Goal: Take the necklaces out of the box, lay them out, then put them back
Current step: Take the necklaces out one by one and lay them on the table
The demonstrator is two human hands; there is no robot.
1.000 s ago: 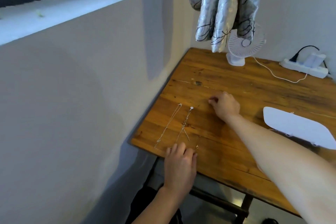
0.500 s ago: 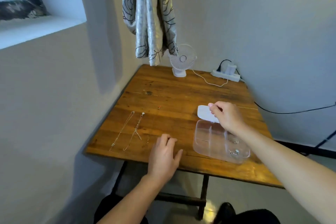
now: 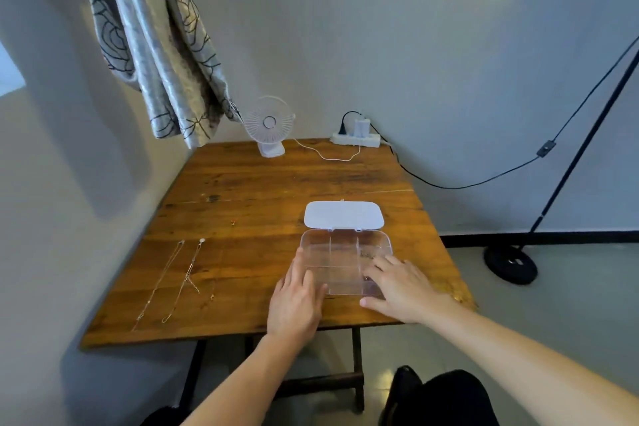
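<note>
A clear plastic box with several compartments lies open on the wooden table, its white lid folded back flat. Something thin, perhaps a chain, shows in its right compartment. Two thin necklaces lie stretched out at the table's left: one nearer the wall, another with a pale bead at its far end. A small chain piece lies beside them. My left hand rests flat against the box's left near corner. My right hand reaches over the right near compartment, fingers spread.
A small white fan and a power strip stand at the table's far edge by the wall. A patterned curtain hangs over the far left corner. A black lamp stand is on the floor to the right.
The view has swung right and back. My right hand dropped from the lid to the box's near right compartment. My left hand moved right from near the laid-out necklaces to the box's corner.
</note>
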